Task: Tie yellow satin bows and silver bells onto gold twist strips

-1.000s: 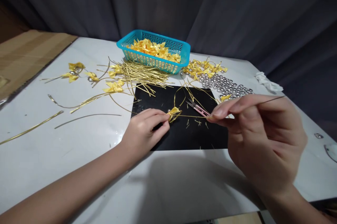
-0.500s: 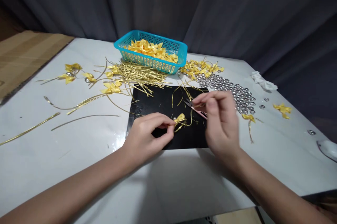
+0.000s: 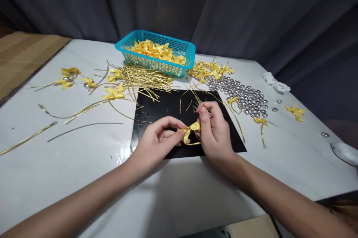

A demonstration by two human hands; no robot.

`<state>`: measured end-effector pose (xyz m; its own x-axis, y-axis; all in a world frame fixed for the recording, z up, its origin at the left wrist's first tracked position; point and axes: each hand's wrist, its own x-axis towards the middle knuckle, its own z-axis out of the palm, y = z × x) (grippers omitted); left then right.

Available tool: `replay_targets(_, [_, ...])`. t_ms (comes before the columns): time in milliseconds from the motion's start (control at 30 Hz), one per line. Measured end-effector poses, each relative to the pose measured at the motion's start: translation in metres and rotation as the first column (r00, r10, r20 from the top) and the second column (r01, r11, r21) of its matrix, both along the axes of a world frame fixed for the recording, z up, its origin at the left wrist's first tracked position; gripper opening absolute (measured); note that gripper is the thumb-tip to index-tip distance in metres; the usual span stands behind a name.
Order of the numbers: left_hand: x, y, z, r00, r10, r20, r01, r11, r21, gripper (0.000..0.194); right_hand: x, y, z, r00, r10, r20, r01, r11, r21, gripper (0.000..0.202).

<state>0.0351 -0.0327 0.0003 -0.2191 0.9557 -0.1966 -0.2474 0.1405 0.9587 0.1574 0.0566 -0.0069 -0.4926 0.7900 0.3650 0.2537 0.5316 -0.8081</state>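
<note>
Left hand (image 3: 160, 137) is pinching the yellow bow (image 3: 191, 128) over the black mat (image 3: 162, 107); right hand (image 3: 215, 130) is curling at its other end, its grip I'm not managing to tell. Between the wrists, I'm seeing the mat's near edge crossing, white table (image 3: 173, 189) stretching toward me.

A dark grey curtain (image 3: 156, 3) hangs in folds behind the white desk (image 3: 84, 156). A brown striped sheet (image 3: 28, 59) lies far left; rightward sit a crumpled white scrap (image 3: 275, 82) and a smooth white object (image 3: 346, 153) (cut off by the view).
</note>
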Motion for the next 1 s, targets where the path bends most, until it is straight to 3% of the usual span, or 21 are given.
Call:
replay_targets(133, [-0.002, 0.002, -0.002, 0.996, 0.009, 0.093, -0.005, 0.999, -0.051, 0.026, -0.001, 0.001, 0.000, 1.000, 0.007, -0.016, -0.007, 1.000, 0.010, 0.014])
replay_targets(333, [-0.004, 0.003, -0.003, 0.999, 0.030, 0.031, -0.029, 0.999, -0.032, 0.013, 0.002, 0.003, 0.002, 1.000, 0.026, 0.011, -0.026, 1.000, -0.002, 0.011])
replay_targets(633, [-0.005, 0.002, -0.006, 0.995, -0.035, -0.092, 0.031, 0.999, -0.044, 0.013, 0.002, 0.005, 0.005, 0.999, 0.014, 0.032, -0.015, 0.999, 0.031, 0.012])
replay_targets(800, [-0.006, 0.003, -0.008, 0.993, -0.054, -0.102, 0.050, 0.998, -0.038, 0.009, 0.003, 0.004, 0.006, 0.998, 0.012, -0.064, -0.013, 1.000, -0.012, 0.012])
replay_targets(1000, [-0.006, 0.003, -0.009, 0.978, 0.055, -0.203, -0.070, 0.995, -0.068, 0.009, 0.006, 0.001, 0.028, 0.964, -0.022, -0.265, 0.042, 0.997, 0.069, 0.009])
